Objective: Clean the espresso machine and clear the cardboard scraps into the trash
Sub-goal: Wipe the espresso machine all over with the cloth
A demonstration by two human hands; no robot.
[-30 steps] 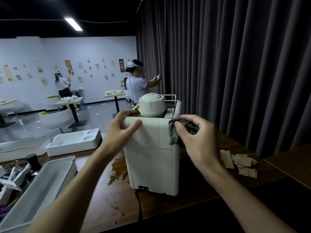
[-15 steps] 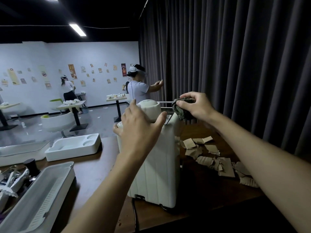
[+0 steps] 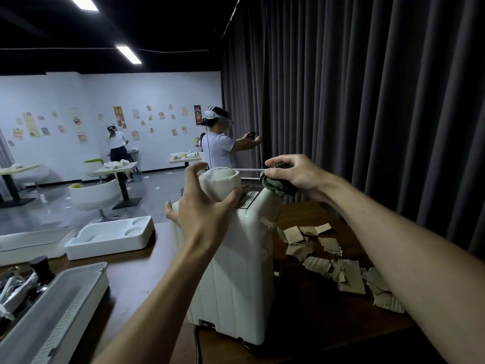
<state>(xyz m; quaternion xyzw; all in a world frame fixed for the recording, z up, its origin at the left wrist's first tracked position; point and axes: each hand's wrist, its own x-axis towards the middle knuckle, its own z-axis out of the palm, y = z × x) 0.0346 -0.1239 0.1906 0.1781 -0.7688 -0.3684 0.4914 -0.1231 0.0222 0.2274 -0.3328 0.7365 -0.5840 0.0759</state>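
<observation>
**Cloth at the machine's top corner, scraps lying to its right**

The espresso machine (image 3: 231, 271) stands upright on the brown table (image 3: 147, 271), its plain white back panel towards the camera and a dark cord (image 3: 198, 345) running out from its base. Both hands are up at its top.

The left hand (image 3: 202, 214) is spread over the top left corner, fingers splayed and holding nothing. Its thumb lies against the base of the round white cap (image 3: 220, 179) on top of the machine, and its outer fingers hang over the left edge. Whether the palm actually presses on the casing cannot be told.

The right hand (image 3: 294, 174) is clenched around a bunched dark cloth (image 3: 278, 183), fingers and thumb curled over it. The cloth sits against the top right corner of the machine, at the end of a thin metal rail (image 3: 246, 169) that runs along the top behind the cap.

The cardboard scraps (image 3: 328, 258) lie scattered on the table just to the right of the machine, well below the right hand and partly under the right forearm. Neither hand touches them. The nearest pieces are beside the machine's right side; the rest trail towards the near right edge of the table.

Left of the machine are a white moulded tray (image 3: 110, 236) and, nearer the camera, a long white tray (image 3: 52, 311). A dark curtain (image 3: 367, 101) hangs behind the table.
</observation>
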